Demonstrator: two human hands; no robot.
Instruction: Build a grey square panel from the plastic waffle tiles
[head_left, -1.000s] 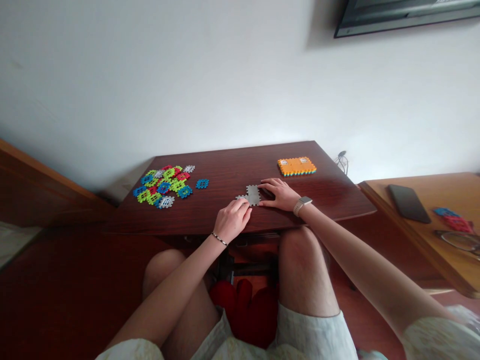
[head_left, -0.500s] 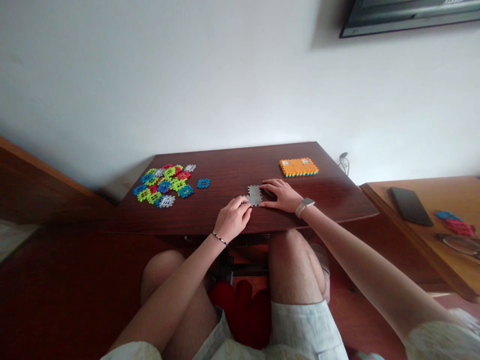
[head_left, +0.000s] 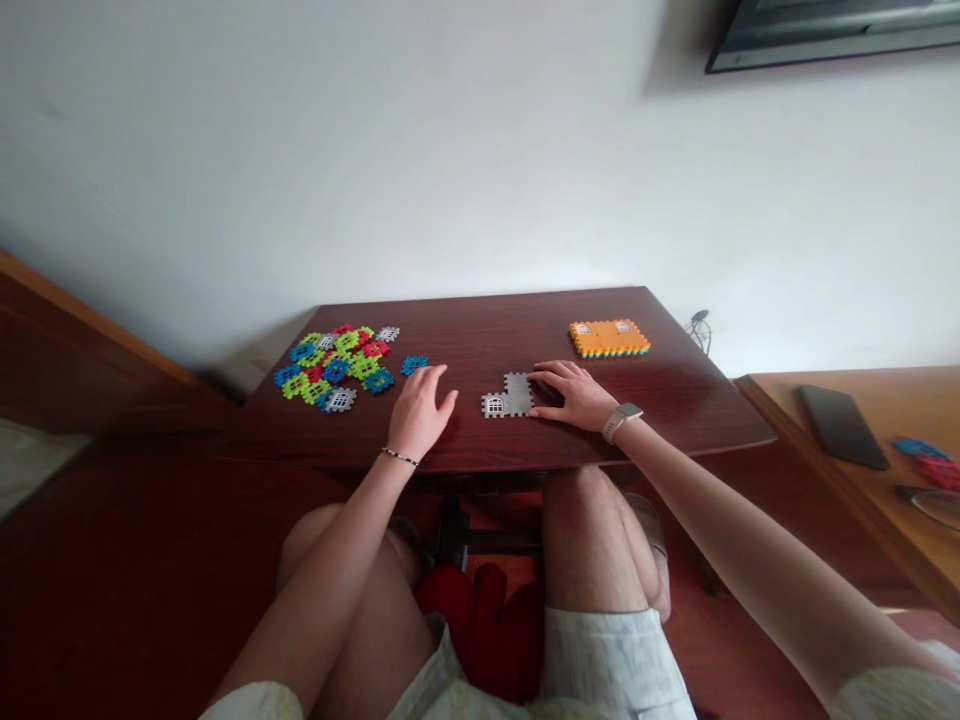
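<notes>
A plain grey interlocking tile (head_left: 518, 394) lies flat on the dark table, joined at its lower left to a small grey window tile (head_left: 494, 405). At its right edge rests my right hand (head_left: 576, 395), fingers apart, thumb and fingertips touching or very near the tile. My left hand (head_left: 420, 411) hovers to the left of the joined tiles with spread fingers and nothing in it. Just beyond its fingertips lies a single blue window tile (head_left: 413, 365). Further left spreads a pile of small window tiles (head_left: 337, 369) in green, blue, red and grey.
An orange stack of joined tiles (head_left: 609, 336) sits at the table's back right. On the wooden side table stand a dark flat device (head_left: 841, 426), glasses (head_left: 939, 505) and blue and red pieces (head_left: 932, 460). The wall rises behind the table (head_left: 480, 330).
My left hand has let go of the small grey window tile and moved left towards the blue tile, its fingers opening. My right hand stays beside the grey tile.
</notes>
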